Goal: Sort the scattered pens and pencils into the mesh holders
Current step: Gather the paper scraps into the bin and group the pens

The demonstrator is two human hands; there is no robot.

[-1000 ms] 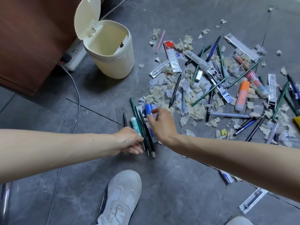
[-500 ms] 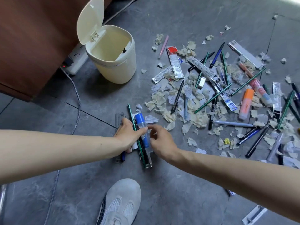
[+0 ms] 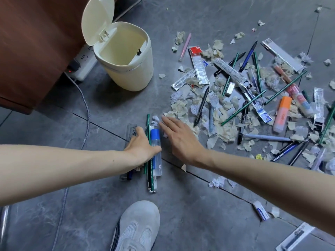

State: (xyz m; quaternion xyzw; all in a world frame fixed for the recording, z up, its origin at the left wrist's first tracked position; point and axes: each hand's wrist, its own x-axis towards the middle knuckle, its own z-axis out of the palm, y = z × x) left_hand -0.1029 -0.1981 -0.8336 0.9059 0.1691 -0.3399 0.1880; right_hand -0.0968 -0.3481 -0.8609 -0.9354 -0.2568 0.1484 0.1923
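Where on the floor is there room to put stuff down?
Bare floor lies between the bin, the paper scraps and the left hand, and between the shoe and eraser. Right of the right hand it is crowded.

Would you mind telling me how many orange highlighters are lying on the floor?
1. The orange highlighter lies at the right of the scattered pile, beside a glue stick. Paper scraps may hide others.

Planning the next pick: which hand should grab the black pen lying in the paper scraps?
Right hand, probably: it is open, empty and nearest the black pen. The left hand is pressed on the gathered bundle.
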